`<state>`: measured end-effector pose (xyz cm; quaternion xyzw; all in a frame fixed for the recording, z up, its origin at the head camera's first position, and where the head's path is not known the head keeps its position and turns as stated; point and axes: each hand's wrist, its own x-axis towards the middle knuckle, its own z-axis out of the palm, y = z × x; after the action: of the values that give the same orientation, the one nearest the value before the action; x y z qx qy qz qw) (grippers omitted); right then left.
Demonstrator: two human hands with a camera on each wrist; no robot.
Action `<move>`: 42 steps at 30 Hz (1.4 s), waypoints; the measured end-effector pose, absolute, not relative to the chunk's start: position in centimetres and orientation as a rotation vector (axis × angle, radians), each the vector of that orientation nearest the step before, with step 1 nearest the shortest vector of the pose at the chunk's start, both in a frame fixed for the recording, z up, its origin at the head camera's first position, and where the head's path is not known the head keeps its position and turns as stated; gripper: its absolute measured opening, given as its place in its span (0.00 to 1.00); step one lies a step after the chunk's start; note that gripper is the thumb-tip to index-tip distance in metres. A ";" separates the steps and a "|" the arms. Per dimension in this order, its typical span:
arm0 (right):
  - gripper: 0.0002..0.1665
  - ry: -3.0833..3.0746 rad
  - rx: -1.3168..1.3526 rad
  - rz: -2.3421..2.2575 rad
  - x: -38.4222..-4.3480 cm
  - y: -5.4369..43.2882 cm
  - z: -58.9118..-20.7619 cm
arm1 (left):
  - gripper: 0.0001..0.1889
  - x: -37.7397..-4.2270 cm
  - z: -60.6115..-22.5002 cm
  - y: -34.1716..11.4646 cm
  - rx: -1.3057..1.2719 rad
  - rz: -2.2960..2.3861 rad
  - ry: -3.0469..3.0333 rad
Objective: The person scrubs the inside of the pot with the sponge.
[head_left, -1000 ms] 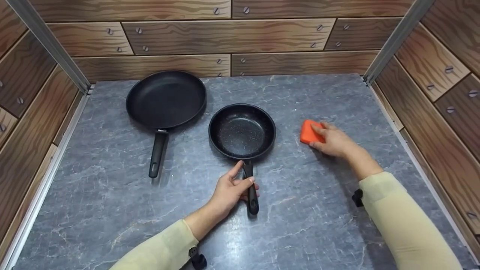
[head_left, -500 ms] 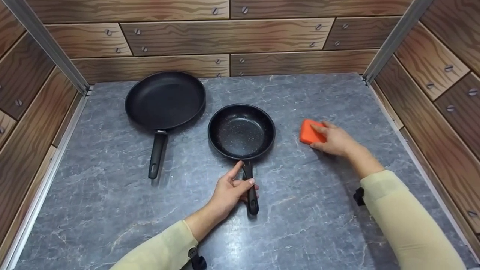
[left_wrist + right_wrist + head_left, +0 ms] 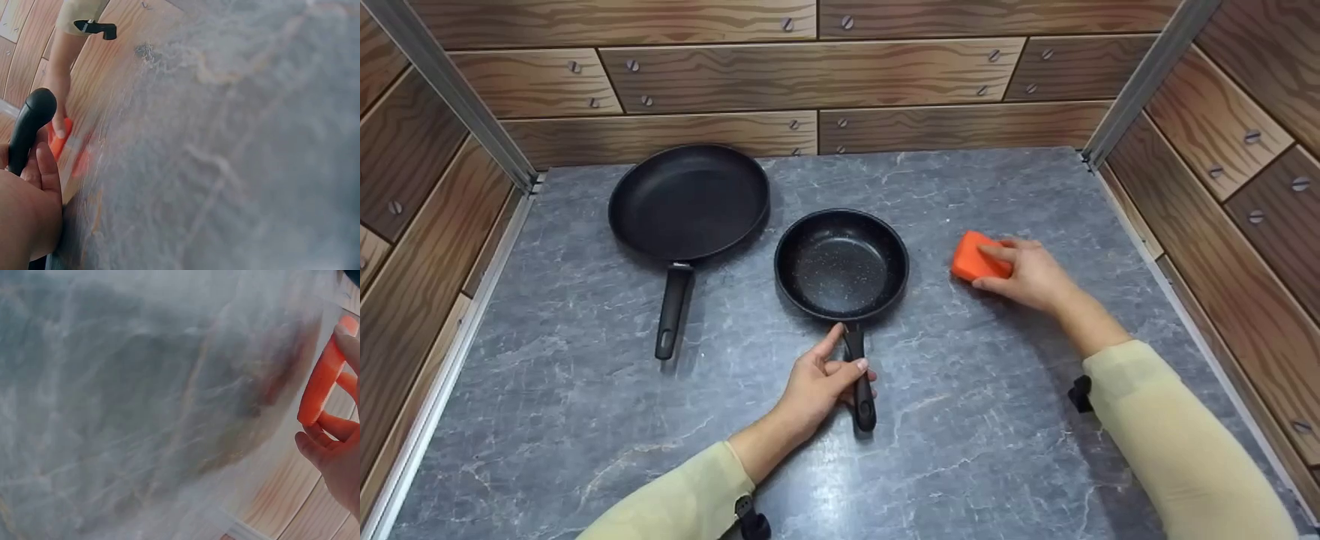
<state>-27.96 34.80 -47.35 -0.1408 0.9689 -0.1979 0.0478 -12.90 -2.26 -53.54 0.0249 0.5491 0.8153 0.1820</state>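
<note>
A small speckled black frying pan (image 3: pixel 841 264) sits in the middle of the table, its handle pointing toward me. My left hand (image 3: pixel 814 386) grips that handle, thumb across the top and index finger stretched toward the pan's rim. In the left wrist view the handle's end (image 3: pixel 39 107) sticks out past the fingers. To the right of the pan, my right hand (image 3: pixel 1031 276) holds an orange sponge (image 3: pixel 973 256) between thumb and fingers. The right wrist view shows the sponge (image 3: pixel 323 385) pinched on edge, held just off the tabletop.
A larger black frying pan (image 3: pixel 690 202) stands at the back left, handle toward the front. The grey marbled table (image 3: pixel 585 420) is bounded by wood-patterned walls (image 3: pixel 810 75) at the back and both sides, with metal posts in the corners.
The right hand has raised the orange sponge a little and shifted it slightly left, tilting it. The left hand and both pans have kept their places.
</note>
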 end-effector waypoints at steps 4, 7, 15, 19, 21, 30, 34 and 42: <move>0.45 3.014 -0.520 -0.638 -27.7 33.0 -46.5 | 0.49 -12.8 -53.7 -2.3 0.063 2.298 1.545; 0.44 3.043 -0.615 -0.626 -27.6 31.4 -45.8 | 0.49 -12.8 -53.7 -2.4 0.064 2.296 1.553; 0.41 3.031 -0.814 -0.556 -27.5 26.7 -44.5 | 0.48 -13.0 -53.6 -2.3 0.073 2.300 1.570; 0.41 2.997 -0.821 -0.510 -27.5 25.0 -44.4 | 0.48 -13.0 -53.6 -2.2 0.077 2.307 1.557; 0.42 2.977 -0.823 -0.487 -27.6 24.3 -44.5 | 0.47 -13.0 -53.6 -2.2 0.076 2.310 1.549; 0.40 2.941 -0.796 -0.430 -27.9 22.4 -44.9 | 0.47 -12.9 -53.6 -2.2 0.074 2.304 1.563; 0.39 2.936 -0.803 -0.427 -28.0 21.9 -45.0 | 0.47 -12.9 -53.6 -2.2 0.077 2.304 1.573; 0.37 2.889 -0.850 -0.408 -27.8 20.9 -45.3 | 0.48 -12.9 -53.7 -2.2 0.083 2.290 1.591</move>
<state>-27.79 20.86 -45.30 -0.2794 0.9494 -0.1341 0.0510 -12.89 -2.22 -53.68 0.0294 0.5616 0.8082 0.1748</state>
